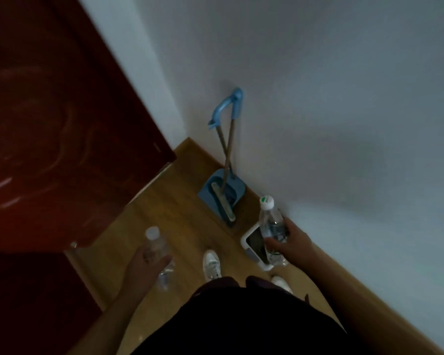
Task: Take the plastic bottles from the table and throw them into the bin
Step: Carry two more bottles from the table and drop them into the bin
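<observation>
- Right hand (pixel 290 239) is wrapped round the middle of a plastic bottle (pixel 269 219) with a white cap that has a bit of green on it. The fingers are curled tight around it and it's held more or less upright, right above the bin.
- Left hand (pixel 146 262) is doing the same with a second bottle (pixel 157 245), a clear one with a plain white cap. It's gripped round the body, out over the floor and well apart from the bin.
- Grey-white wall (pixel 318 98) takes up most of the right side.
- Dark red door (pixel 49 111) fills the left. It's pretty blurry.
- Wood floor (pixel 180 213) runs between them.
- Blue dustpan (pixel 210 190) sits by the wall with a broom (pixel 223 202) in it, and both handles lean on the wall.
- Bin (pixel 244 238) is small with a white rim, down on the floor against the wall, just beside the dustpan.
- White sneaker (pixel 212 265) is between the two hands.
</observation>
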Action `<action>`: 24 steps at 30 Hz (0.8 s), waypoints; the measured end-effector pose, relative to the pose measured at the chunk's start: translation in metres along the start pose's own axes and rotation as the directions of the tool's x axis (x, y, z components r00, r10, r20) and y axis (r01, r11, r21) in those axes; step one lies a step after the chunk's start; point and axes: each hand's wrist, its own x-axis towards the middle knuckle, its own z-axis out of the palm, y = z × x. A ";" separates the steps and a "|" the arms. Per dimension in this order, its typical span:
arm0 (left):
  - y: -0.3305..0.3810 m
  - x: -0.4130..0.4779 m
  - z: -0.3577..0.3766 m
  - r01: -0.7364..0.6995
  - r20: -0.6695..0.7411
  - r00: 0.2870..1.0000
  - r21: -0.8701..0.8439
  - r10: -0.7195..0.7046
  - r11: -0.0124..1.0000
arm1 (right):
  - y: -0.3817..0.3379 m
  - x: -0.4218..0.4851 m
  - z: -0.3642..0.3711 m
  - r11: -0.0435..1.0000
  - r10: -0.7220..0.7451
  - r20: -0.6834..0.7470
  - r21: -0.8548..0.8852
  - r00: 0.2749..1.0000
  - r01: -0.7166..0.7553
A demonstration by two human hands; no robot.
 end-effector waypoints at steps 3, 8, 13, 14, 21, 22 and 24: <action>0.053 0.041 -0.010 -0.076 0.084 0.994 0.102 0.068 0.992 | 0.004 -0.010 0.016 0.994 0.090 -0.123 0.074 0.988 -0.082; 0.114 0.087 0.009 -0.287 0.359 0.913 0.220 0.196 0.932 | 0.020 -0.035 0.044 0.935 0.286 -0.260 0.286 0.922 -0.209; 0.152 0.069 0.061 -0.425 0.540 0.809 0.267 0.231 0.865 | 0.036 -0.059 0.061 0.854 0.398 -0.315 0.470 0.862 -0.222; 0.155 0.063 0.070 -0.443 0.568 0.792 0.281 0.224 0.851 | 0.040 -0.064 0.064 0.837 0.418 -0.318 0.499 0.851 -0.225; 0.140 0.049 0.134 -0.494 0.634 0.753 0.371 0.174 0.786 | 0.077 -0.075 0.081 0.760 0.525 -0.229 0.559 0.820 -0.331; 0.133 0.050 0.145 -0.489 0.642 0.752 0.393 0.149 0.779 | 0.085 -0.074 0.088 0.750 0.538 -0.216 0.565 0.815 -0.345; 0.116 0.055 0.164 -0.469 0.655 0.749 0.417 0.100 0.778 | 0.101 -0.069 0.104 0.733 0.561 -0.205 0.573 0.802 -0.367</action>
